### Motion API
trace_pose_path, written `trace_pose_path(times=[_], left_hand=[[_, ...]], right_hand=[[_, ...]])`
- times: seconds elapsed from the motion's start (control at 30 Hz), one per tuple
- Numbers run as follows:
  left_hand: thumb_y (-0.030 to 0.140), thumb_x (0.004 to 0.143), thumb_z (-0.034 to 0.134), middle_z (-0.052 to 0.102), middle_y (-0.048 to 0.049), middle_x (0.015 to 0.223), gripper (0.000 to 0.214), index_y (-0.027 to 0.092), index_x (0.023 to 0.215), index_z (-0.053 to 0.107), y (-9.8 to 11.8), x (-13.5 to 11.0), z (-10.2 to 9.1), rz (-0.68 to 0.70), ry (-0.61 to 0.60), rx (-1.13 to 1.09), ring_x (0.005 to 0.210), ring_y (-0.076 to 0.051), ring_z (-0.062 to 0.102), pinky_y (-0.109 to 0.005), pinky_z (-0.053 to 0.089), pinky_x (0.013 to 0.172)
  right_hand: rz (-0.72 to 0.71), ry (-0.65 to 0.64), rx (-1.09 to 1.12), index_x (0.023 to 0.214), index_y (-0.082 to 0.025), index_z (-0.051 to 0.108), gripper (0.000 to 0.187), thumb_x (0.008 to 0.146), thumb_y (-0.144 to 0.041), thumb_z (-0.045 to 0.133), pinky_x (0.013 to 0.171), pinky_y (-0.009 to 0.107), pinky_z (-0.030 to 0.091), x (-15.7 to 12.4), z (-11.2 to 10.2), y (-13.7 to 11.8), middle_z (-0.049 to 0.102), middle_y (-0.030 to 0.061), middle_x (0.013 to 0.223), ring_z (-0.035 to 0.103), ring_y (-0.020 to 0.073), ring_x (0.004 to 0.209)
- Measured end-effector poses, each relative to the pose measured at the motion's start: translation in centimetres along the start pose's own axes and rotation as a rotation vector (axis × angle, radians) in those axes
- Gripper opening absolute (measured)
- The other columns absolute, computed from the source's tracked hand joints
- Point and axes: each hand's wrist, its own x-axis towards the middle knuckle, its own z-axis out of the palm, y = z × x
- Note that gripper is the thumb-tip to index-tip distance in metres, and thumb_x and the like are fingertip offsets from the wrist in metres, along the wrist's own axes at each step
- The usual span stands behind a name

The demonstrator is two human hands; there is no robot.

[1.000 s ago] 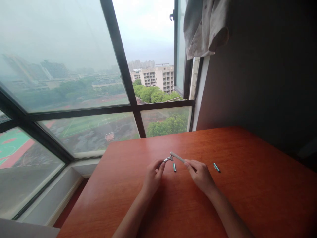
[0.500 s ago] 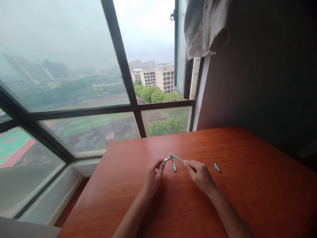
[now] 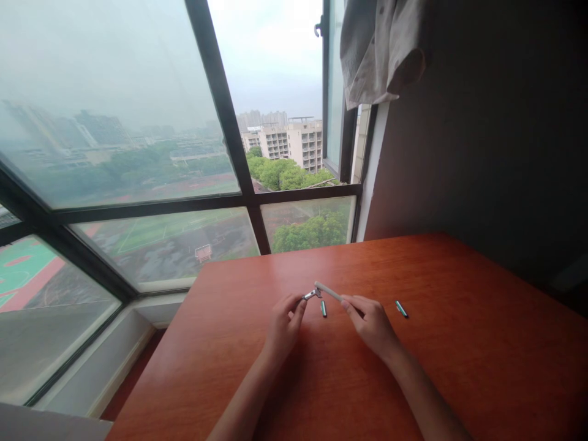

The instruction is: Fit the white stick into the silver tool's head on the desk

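Fingers point(image 3: 299, 311) closed on both sides, thumbs pressed to fingertips. Left hand point(image 3: 283, 324) pinches the near end of a silver metal piece point(image 3: 312, 294), which sticks out past the fingertips, right and away. Right hand point(image 3: 374, 326) grips the near end of a pale grey stick point(image 3: 329, 291); it runs left and away from those fingers, tip right at the silver piece's free end. Touching or slight gap, can't tell. One green-and-dark cartridge point(image 3: 324, 309) lies on the red-brown tabletop point(image 3: 215, 349) between the two sets of fingertips. Second cartridge point(image 3: 401, 310) sits right of the right fingers, clear of them. Any lettering on these parts too small to read. Well beyond the fingers: dark window frame point(image 3: 298, 195), grey cloth point(image 3: 383, 58) hanging up and right, then trees point(image 3: 285, 174) and buildings point(image 3: 304, 147) outside.
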Motion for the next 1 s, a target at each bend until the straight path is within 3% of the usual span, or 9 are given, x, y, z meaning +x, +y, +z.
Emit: trace_pose_path(times=[1.0], left_hand=[[0.038, 0.087, 0.05, 0.066, -0.0073, 0.08, 0.03, 0.017, 0.094, 0.07, 0.35, -0.05, 0.06, -0.043, 0.01, -0.022, 0.076, -0.02, 0.058, -0.028, 0.047, 0.069]], right_hand=[[-0.002, 0.025, -0.042, 0.095, -0.019, 0.072, 0.034, 0.091, -0.035, 0.042, 0.067, 0.028, 0.049, -0.03, -0.02, 0.35, 0.072, 0.0084, 0.081, 0.065, 0.0215, 0.072]])
